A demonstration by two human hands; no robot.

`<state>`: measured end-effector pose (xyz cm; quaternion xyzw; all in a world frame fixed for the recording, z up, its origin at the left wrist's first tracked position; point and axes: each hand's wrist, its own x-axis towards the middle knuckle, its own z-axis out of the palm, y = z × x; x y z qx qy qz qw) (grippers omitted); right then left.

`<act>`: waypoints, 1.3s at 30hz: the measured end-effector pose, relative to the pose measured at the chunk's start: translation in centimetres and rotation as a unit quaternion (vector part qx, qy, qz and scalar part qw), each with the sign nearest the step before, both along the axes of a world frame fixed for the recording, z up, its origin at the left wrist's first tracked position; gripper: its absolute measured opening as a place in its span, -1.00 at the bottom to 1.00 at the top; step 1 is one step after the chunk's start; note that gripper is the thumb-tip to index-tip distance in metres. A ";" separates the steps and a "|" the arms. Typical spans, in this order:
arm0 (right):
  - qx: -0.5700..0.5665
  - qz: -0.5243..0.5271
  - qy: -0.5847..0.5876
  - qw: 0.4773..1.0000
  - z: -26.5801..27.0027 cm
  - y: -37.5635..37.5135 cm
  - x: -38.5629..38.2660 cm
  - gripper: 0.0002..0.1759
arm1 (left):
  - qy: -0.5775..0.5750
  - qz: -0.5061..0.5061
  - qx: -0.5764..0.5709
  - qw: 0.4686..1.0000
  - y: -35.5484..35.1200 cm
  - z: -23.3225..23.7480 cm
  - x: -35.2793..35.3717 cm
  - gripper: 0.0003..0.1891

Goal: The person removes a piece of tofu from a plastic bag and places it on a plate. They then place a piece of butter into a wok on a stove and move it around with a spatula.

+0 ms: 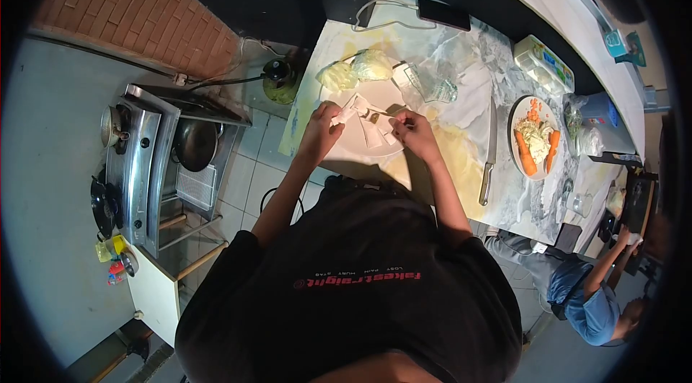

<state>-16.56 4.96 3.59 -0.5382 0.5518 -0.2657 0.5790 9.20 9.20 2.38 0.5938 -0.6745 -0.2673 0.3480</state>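
Observation:
On the marble table, a pale round plate (pixel 346 146) lies right in front of me. Pale, flat, folded pieces like thin wrapper sheets (pixel 372 134) rest on it, with a small brownish-green bit (pixel 373 117) among them. My left hand (pixel 324 127) pinches the left end of a pale strip, fingers closed. At the right side of these pieces, my right hand (pixel 414 132) has its thumb and fingers pressed together at a pale edge. Pale green cabbage chunks (pixel 357 69) sit at the plate's far edge, beside a clear plastic packet (pixel 438 89).
A long knife (pixel 489 156) lies to the right. Past it is a plate (pixel 520 164) of carrots and chopped vegetables, near a plastic tub (pixel 544 65). A phone (pixel 443 14) lies at the back. The stove (pixel 137 174) stands left; a person (pixel 587 296) works at far right.

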 end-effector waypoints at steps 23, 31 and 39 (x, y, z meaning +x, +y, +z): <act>0.048 -0.088 -0.086 0.991 2.8 0.7 -2.5 -0.82 | 0.126 0.030 0.091 0.987 -1.4 2.4 0.3 -0.79; 0.060 -0.082 -0.073 0.992 3.4 0.7 -2.5 -0.85 | 0.151 0.065 0.098 0.982 -0.5 1.7 1.6 -0.82; 0.068 -0.081 -0.083 0.991 4.0 0.7 -2.0 -0.87 | 0.240 0.114 0.168 0.949 2.1 -0.6 2.2 -0.76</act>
